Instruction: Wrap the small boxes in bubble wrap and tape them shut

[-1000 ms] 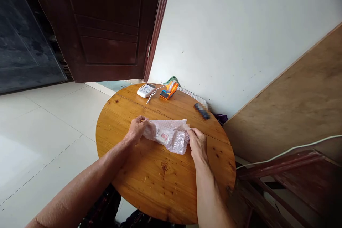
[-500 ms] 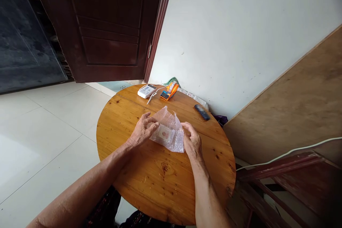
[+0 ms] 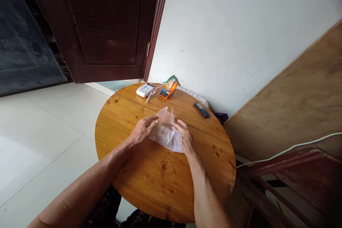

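A sheet of clear bubble wrap [image 3: 175, 143] lies on the round wooden table [image 3: 149, 181], partly folded over. Under its layers shows a small flat pale rectangular item with a reddish mark [image 3: 163, 133], blurred by the plastic. From the left, my left hand [image 3: 144, 129] holds the wrap's edge between thumb and fingers. My right hand [image 3: 187, 139] rests against the right side, its fingers stretched out over the folded flap and its thumb hidden. The far end of the wrap stands up in a crumpled peak.
Toward the back of the table are a white box-like device [image 3: 145, 90] with a white cord and an orange and blue tape dispenser [image 3: 169, 89]. A dark, pixelated long object [image 3: 201, 109] lies at the back right. Beyond stand a white wall and a dark red door [image 3: 107, 51].
My right hand has moved left and inward, its fingers now lying over the wrap. The right flap has folded further across the item. My left hand stays almost in place.
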`<state>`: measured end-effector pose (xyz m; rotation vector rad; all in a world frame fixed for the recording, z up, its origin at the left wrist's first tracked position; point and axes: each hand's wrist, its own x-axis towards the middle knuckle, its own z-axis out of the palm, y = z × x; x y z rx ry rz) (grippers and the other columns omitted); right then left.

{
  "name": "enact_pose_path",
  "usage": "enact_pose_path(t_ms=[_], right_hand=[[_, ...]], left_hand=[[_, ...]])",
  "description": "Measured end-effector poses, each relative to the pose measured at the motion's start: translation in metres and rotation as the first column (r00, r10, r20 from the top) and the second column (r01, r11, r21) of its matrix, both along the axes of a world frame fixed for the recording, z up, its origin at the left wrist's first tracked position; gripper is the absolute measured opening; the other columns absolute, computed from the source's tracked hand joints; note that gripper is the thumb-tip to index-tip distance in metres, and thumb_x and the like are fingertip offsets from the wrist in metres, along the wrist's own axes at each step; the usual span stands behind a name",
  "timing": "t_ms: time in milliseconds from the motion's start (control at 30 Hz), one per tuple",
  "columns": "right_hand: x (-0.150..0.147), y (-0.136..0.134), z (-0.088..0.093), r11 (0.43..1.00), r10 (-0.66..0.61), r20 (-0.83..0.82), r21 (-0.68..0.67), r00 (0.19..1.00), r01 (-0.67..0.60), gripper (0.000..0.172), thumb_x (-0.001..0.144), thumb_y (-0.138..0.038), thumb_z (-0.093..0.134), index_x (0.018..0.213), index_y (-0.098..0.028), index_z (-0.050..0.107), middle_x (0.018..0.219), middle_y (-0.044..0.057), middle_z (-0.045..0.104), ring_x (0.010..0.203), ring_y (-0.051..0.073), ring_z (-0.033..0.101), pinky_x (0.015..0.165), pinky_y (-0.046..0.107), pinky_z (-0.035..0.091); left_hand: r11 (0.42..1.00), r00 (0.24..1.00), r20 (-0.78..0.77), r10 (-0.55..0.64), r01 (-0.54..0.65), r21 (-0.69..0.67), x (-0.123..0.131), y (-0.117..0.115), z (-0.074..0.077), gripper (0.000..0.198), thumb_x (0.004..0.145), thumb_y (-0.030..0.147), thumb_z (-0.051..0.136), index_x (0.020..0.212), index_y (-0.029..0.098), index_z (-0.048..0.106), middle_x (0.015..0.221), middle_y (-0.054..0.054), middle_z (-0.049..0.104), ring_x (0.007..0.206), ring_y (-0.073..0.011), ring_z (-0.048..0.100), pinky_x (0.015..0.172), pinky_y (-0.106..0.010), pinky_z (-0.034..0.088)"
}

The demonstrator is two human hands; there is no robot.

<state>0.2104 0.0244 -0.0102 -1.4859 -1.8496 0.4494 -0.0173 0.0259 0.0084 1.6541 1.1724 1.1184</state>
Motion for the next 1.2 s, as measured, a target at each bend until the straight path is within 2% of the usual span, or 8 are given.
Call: enact_pose_path(t_ms=[200, 367, 500, 600, 767, 1000, 1100, 1200], right_hand=[[-0.014, -0.01, 0.011, 0.997, 0.047, 0.07, 0.055, 0.996, -0.051, 0.047, 0.095, -0.056, 0.041, 0.118, -0.029, 0.072, 0.149, 0.008, 0.047, 0.133, 0.03, 0.049, 0.112, 0.046, 0.037], [-0.008, -0.003, 0.005, 0.991, -0.136, 0.028, 0.005, 0.99, 0.136, 0.055, 0.093, -0.057, 0.04, 0.128, -0.023, 0.065, 0.136, 0.012, 0.06, 0.128, 0.03, 0.053, 0.108, 0.046, 0.04], [0.002, 0.003, 0.001, 0.951, -0.309, -0.078, -0.046, 0.948, 0.306, 0.054, 0.09, -0.058, 0.04, 0.114, -0.021, 0.07, 0.115, 0.012, 0.072, 0.113, 0.03, 0.064, 0.097, 0.043, 0.048], [0.003, 0.002, 0.001, 0.938, -0.346, -0.078, -0.055, 0.935, 0.342, 0.049, 0.087, -0.055, 0.044, 0.108, -0.02, 0.072, 0.106, 0.013, 0.075, 0.104, 0.031, 0.067, 0.091, 0.043, 0.051], [0.003, 0.0, 0.003, 0.925, -0.379, -0.052, -0.039, 0.924, 0.377, 0.048, 0.083, -0.049, 0.049, 0.115, -0.02, 0.07, 0.116, 0.013, 0.072, 0.114, 0.031, 0.063, 0.099, 0.045, 0.046], [0.007, 0.002, 0.002, 0.926, -0.376, -0.021, -0.05, 0.926, 0.374, 0.045, 0.081, -0.044, 0.05, 0.113, -0.021, 0.071, 0.106, 0.011, 0.075, 0.102, 0.03, 0.067, 0.095, 0.045, 0.048], [0.008, 0.002, 0.001, 0.929, -0.37, -0.023, -0.037, 0.929, 0.369, 0.044, 0.081, -0.044, 0.049, 0.112, -0.022, 0.072, 0.103, 0.008, 0.076, 0.098, 0.028, 0.068, 0.09, 0.042, 0.051], [0.011, 0.003, 0.001, 0.93, -0.368, -0.016, -0.022, 0.93, 0.368, 0.046, 0.081, -0.044, 0.047, 0.112, -0.021, 0.071, 0.104, 0.008, 0.076, 0.096, 0.028, 0.068, 0.086, 0.04, 0.052]], left_hand=[[0.984, 0.996, -0.058, -0.075, 0.083, 0.155, -0.001, -0.014, 0.014, 0.046, 0.095, 0.046, 0.045, 0.124, 0.016, 0.066, 0.126, -0.012, 0.067, 0.114, -0.0274, 0.063, 0.1, -0.04, 0.047], [0.968, 0.986, -0.133, -0.102, 0.129, 0.215, 0.0, -0.021, 0.019, 0.045, 0.095, 0.044, 0.044, 0.119, 0.016, 0.069, 0.114, -0.012, 0.072, 0.105, -0.0267, 0.063, 0.097, -0.042, 0.048], [0.989, 0.986, -0.083, 0.145, -0.144, 0.019, -0.003, -0.007, 0.006, 0.044, 0.089, 0.039, 0.049, 0.118, 0.013, 0.069, 0.114, -0.012, 0.072, 0.104, -0.027, 0.066, 0.091, -0.037, 0.051], [0.973, 0.961, -0.182, 0.209, -0.223, -0.063, -0.006, 0.004, -0.003, 0.038, 0.085, 0.031, 0.049, 0.107, 0.011, 0.073, 0.097, -0.011, 0.075, 0.094, -0.0281, 0.067, 0.086, -0.039, 0.052], [0.931, 0.892, -0.276, 0.359, -0.319, 0.181, -0.003, -0.001, -0.004, 0.051, 0.083, 0.04, 0.058, 0.129, 0.018, 0.061, 0.143, -0.014, 0.053, 0.131, -0.0341, 0.045, 0.109, -0.051, 0.035], [0.964, 0.918, -0.371, 0.139, -0.039, 0.264, -0.004, -0.008, 0.002, 0.053, 0.086, 0.043, 0.055, 0.133, 0.019, 0.056, 0.114, -0.01, 0.07, 0.116, -0.0289, 0.054, 0.105, -0.046, 0.036], [0.967, 0.934, -0.349, 0.072, 0.021, 0.255, -0.008, -0.008, 0.014, 0.037, 0.092, 0.045, 0.047, 0.101, 0.018, 0.071, 0.09, -0.008, 0.072, 0.091, -0.0237, 0.059, 0.096, -0.04, 0.041], [0.936, 0.929, -0.356, -0.098, 0.208, 0.284, -0.013, -0.019, 0.033, 0.051, 0.096, 0.047, 0.039, 0.063, 0.019, 0.067, 0.067, -0.006, 0.064, 0.072, -0.0184, 0.056, 0.085, -0.034, 0.043]])
